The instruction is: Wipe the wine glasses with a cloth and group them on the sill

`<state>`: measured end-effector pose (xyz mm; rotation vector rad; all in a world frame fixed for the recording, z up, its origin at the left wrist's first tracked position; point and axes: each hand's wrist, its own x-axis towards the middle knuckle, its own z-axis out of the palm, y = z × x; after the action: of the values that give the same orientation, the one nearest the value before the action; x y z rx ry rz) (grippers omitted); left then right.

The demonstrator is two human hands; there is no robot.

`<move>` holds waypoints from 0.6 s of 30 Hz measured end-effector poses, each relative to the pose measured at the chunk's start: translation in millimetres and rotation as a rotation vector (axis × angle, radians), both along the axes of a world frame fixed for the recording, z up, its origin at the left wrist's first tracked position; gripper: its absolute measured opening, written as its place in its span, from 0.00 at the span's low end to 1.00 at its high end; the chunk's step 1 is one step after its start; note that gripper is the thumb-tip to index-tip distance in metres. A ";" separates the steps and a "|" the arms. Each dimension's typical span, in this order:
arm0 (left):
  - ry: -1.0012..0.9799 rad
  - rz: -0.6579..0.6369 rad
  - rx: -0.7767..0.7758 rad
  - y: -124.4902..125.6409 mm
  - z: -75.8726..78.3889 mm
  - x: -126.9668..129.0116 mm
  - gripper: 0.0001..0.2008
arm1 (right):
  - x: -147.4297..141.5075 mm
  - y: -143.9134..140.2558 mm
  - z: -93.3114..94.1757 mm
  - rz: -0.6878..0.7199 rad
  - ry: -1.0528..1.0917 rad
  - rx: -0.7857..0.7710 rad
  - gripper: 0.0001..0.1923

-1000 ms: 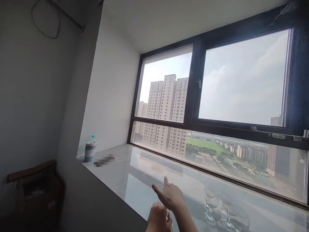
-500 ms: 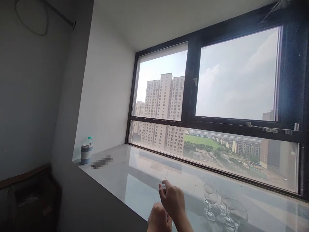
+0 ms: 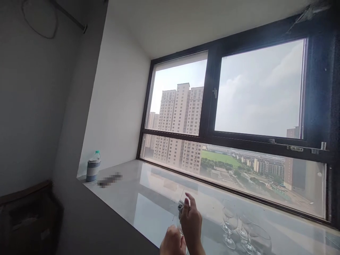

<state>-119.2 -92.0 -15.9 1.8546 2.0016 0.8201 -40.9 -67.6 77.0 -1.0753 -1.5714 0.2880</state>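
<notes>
While both hands work low at the near edge of the windowsill (image 3: 148, 198), the right hand (image 3: 191, 226) is raised with its fingers (image 3: 189, 202) pinched round a small grey, cloth-like thing (image 3: 180, 207). Its grip is closed on that; what exactly the thing is cannot be told. Just below, the left hand (image 3: 172, 244) is curled into a closed grip on a wine glass (image 3: 179, 228), of which only a sliver of clear bowl shows between the two hands. Both hands are touching or nearly touching each other, above the glossy pale surface of the sill.

Off to the right along that near edge stands a cluster of empty wine glasses (image 3: 230, 226), upright, close together, stems and bowls overlapping in the view. Away at the far left corner of the sill, against the white side wall, a plastic bottle (image 3: 93, 166) with a green cap stands upright, and a small blurred object (image 3: 109, 180) lies just beside it. Behind the sill runs the dark-framed window (image 3: 208, 106), with tower blocks outside.
</notes>
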 end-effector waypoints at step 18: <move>-0.419 0.201 0.275 27.8 -5.1 -24.8 0.10 | -7.9 -9.7 -111.8 -0.096 -0.178 -0.341 0.36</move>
<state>-143.9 -64.2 -21.0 1.4581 1.8908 1.4685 -48.8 -77.4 -34.8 -1.4698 -1.6593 0.4144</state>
